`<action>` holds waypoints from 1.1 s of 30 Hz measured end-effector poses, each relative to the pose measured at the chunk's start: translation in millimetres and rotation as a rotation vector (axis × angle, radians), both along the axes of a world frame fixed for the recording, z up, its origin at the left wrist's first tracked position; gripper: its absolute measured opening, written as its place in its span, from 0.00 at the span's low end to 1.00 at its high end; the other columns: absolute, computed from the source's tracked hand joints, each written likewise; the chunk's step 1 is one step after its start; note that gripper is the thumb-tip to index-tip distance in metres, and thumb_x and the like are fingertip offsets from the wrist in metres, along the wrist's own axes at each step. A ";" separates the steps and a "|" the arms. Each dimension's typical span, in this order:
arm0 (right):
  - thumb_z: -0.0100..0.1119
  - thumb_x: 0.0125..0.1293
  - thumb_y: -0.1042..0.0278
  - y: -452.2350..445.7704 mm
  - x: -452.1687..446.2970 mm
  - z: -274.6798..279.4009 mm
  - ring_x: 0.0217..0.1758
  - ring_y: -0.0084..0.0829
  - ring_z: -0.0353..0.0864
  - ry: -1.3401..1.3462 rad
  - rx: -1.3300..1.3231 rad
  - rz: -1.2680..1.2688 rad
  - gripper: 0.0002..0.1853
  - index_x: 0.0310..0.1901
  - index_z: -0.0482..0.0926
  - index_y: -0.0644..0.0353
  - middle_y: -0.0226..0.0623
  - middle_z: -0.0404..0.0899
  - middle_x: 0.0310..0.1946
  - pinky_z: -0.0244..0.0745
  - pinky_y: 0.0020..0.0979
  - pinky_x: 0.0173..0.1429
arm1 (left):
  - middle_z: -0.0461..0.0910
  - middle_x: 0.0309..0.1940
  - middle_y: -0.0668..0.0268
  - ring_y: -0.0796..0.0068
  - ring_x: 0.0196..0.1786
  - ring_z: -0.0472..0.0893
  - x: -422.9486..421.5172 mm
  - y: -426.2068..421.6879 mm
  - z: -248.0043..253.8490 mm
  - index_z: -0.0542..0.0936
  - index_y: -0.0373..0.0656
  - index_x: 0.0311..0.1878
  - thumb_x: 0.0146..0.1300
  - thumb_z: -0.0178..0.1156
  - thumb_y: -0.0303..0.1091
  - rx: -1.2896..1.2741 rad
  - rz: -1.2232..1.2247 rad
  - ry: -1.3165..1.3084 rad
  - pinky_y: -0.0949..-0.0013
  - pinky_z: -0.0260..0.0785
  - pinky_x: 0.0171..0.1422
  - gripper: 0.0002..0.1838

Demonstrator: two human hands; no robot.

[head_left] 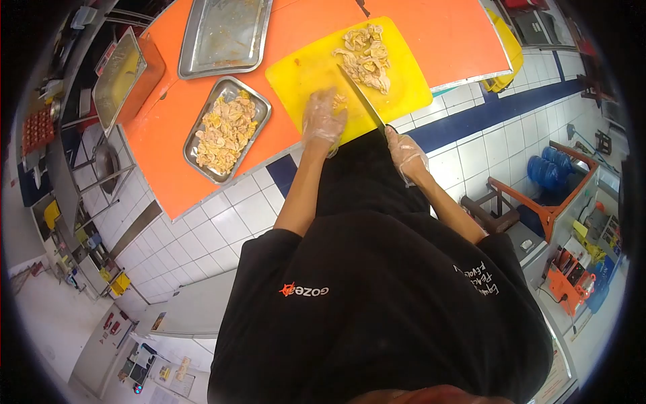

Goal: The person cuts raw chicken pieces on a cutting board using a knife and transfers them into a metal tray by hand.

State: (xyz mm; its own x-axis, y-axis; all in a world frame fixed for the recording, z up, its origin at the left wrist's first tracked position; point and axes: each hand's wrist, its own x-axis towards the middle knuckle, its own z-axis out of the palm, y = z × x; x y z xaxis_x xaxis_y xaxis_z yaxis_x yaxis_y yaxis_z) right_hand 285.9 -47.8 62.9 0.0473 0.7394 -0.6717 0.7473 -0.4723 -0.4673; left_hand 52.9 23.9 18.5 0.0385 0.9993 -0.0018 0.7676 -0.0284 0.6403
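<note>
Knife (pixel 363 99) was gripped in the gloved right hand (pixel 408 156), fingers wrapped round the handle; blade was angled forward-left over the yellow board (pixel 303 71), alongside the meat pile (pixel 371 57) at the board's far right. Blade-to-meat contact could not be confirmed. Right forearm was angled in from the right, wrist off the board's near edge. Left hand (pixel 323 121), also gloved, was held palm-down at the near-left part, forearm extended forward, beside small scraps (pixel 340 101). Left fingers were motion-blurred; spread or pinching could not be told. Handle was mostly covered. Cut pieces (pixel 225 131) were heaped in the small tray (pixel 267 113) on the orange counter (pixel 444 34). Large tray (pixel 225 34) was cropped at top.
</note>
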 end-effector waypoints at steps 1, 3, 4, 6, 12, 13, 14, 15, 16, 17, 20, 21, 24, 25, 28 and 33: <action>0.28 0.86 0.30 -3.0 2.2 -4.8 0.52 0.68 0.82 -0.023 0.012 -0.009 0.45 0.45 0.85 0.69 0.66 0.85 0.42 0.74 0.56 0.58 | 0.79 0.64 0.47 0.41 0.64 0.81 3.4 4.4 1.1 0.82 0.45 0.67 0.68 0.64 0.37 0.027 -0.067 0.005 0.46 0.75 0.72 0.24; 0.28 0.85 0.28 -3.8 7.4 -9.0 0.49 0.67 0.82 -0.047 0.030 -0.009 0.46 0.46 0.85 0.68 0.65 0.84 0.40 0.74 0.56 0.55 | 0.79 0.65 0.48 0.42 0.64 0.81 10.4 17.3 -0.5 0.84 0.45 0.64 0.68 0.63 0.36 0.060 -0.125 0.009 0.46 0.75 0.71 0.22; 0.28 0.85 0.27 -6.0 8.7 -9.3 0.50 0.68 0.82 -0.036 0.031 -0.025 0.47 0.47 0.85 0.68 0.66 0.84 0.41 0.74 0.56 0.56 | 0.80 0.64 0.50 0.44 0.63 0.82 11.8 22.5 -4.6 0.86 0.45 0.60 0.69 0.62 0.35 -0.044 -0.163 0.050 0.46 0.76 0.70 0.18; 0.28 0.84 0.25 -10.9 6.1 -15.9 0.50 0.67 0.83 -0.065 0.061 -0.036 0.48 0.47 0.85 0.68 0.66 0.84 0.41 0.74 0.56 0.55 | 0.82 0.64 0.52 0.46 0.62 0.83 2.1 19.2 -9.4 0.88 0.45 0.56 0.70 0.61 0.34 -0.155 -0.173 0.109 0.47 0.77 0.68 0.16; 0.30 0.84 0.25 -9.9 2.3 -20.6 0.41 0.58 0.82 -0.036 0.029 -0.076 0.48 0.42 0.85 0.70 0.58 0.82 0.32 0.72 0.54 0.51 | 0.91 0.42 0.56 0.53 0.49 0.89 -70.8 8.9 -26.5 0.92 0.45 0.45 0.74 0.60 0.37 -0.032 0.088 0.050 0.53 0.81 0.59 0.12; 0.30 0.84 0.25 -10.1 2.7 -22.5 0.41 0.58 0.82 -0.036 0.027 -0.077 0.48 0.42 0.85 0.70 0.58 0.82 0.32 0.72 0.54 0.51 | 0.91 0.40 0.58 0.59 0.46 0.88 -92.4 7.1 -25.7 0.91 0.45 0.44 0.74 0.62 0.36 -0.006 0.195 -0.082 0.56 0.81 0.56 0.11; 0.30 0.84 0.26 -9.5 3.0 -25.0 0.39 0.56 0.81 -0.026 0.041 -0.087 0.48 0.42 0.84 0.70 0.56 0.82 0.31 0.71 0.53 0.50 | 0.91 0.38 0.60 0.64 0.44 0.88 -114.2 5.2 -26.3 0.91 0.44 0.43 0.73 0.63 0.35 0.035 0.298 -0.219 0.58 0.81 0.53 0.09; 0.31 0.84 0.26 -9.9 3.1 -27.0 0.38 0.53 0.80 -0.016 0.053 -0.100 0.47 0.41 0.84 0.70 0.54 0.81 0.30 0.71 0.53 0.49 | 0.90 0.38 0.62 0.70 0.42 0.88 -136.6 4.7 -34.3 0.91 0.44 0.44 0.72 0.65 0.33 0.039 0.454 -0.451 0.61 0.81 0.50 0.07; 0.31 0.84 0.26 -8.0 3.5 -27.3 0.38 0.53 0.80 -0.016 0.048 -0.105 0.47 0.41 0.84 0.70 0.54 0.81 0.30 0.71 0.53 0.49 | 0.89 0.38 0.64 0.73 0.41 0.86 -150.6 4.6 -15.0 0.90 0.44 0.45 0.71 0.65 0.30 0.089 0.520 -0.509 0.64 0.80 0.48 0.06; 0.30 0.85 0.27 -4.5 3.7 -25.7 0.47 0.61 0.81 -0.025 0.013 -0.081 0.46 0.46 0.86 0.67 0.59 0.84 0.38 0.73 0.55 0.54 | 0.88 0.38 0.65 0.76 0.40 0.84 -161.1 4.4 14.6 0.90 0.43 0.47 0.69 0.66 0.27 0.140 0.585 -0.567 0.66 0.79 0.47 0.07; 0.29 0.86 0.29 -4.3 4.3 -26.9 0.55 0.69 0.83 -0.006 -0.003 -0.077 0.44 0.50 0.87 0.65 0.65 0.87 0.45 0.74 0.57 0.59 | 0.90 0.41 0.60 0.64 0.40 0.88 -185.1 3.9 79.2 0.89 0.43 0.51 0.69 0.67 0.32 0.249 0.593 -0.568 0.61 0.81 0.49 0.10; 0.29 0.86 0.30 -4.7 4.3 -26.8 0.55 0.69 0.83 0.024 0.011 -0.085 0.44 0.50 0.87 0.66 0.65 0.87 0.45 0.74 0.57 0.59 | 0.90 0.47 0.57 0.58 0.48 0.88 -186.1 5.0 111.9 0.89 0.43 0.55 0.70 0.68 0.34 -0.032 0.593 -0.222 0.59 0.81 0.57 0.13; 0.32 0.86 0.31 3.8 -3.6 10.6 0.43 0.61 0.82 0.043 0.113 -0.166 0.44 0.48 0.85 0.70 0.60 0.86 0.36 0.73 0.53 0.52 | 0.89 0.58 0.52 0.48 0.61 0.86 -174.7 -0.9 110.8 0.87 0.43 0.62 0.70 0.69 0.38 -0.087 0.565 0.333 0.54 0.77 0.70 0.20; 0.32 0.86 0.31 4.5 -0.4 4.0 0.43 0.61 0.82 0.041 0.119 -0.174 0.44 0.48 0.85 0.70 0.60 0.86 0.36 0.73 0.53 0.52 | 0.87 0.62 0.49 0.44 0.66 0.84 -166.0 -3.3 100.3 0.85 0.42 0.65 0.69 0.69 0.40 0.128 0.554 0.537 0.51 0.73 0.76 0.23; 0.32 0.86 0.30 5.5 9.6 -12.5 0.49 0.66 0.83 -0.062 0.169 -0.231 0.45 0.49 0.85 0.71 0.65 0.86 0.41 0.73 0.54 0.55 | 0.84 0.67 0.48 0.46 0.70 0.82 -128.5 15.3 67.2 0.83 0.42 0.68 0.68 0.68 0.37 0.177 0.355 0.183 0.48 0.72 0.77 0.25; 0.33 0.86 0.31 4.4 4.5 -0.3 0.50 0.67 0.85 -0.036 0.134 -0.279 0.44 0.46 0.86 0.70 0.67 0.85 0.41 0.74 0.57 0.55 | 0.85 0.65 0.50 0.45 0.68 0.81 -15.2 93.4 -11.5 0.85 0.44 0.63 0.69 0.61 0.30 0.232 -0.152 -0.096 0.47 0.71 0.78 0.20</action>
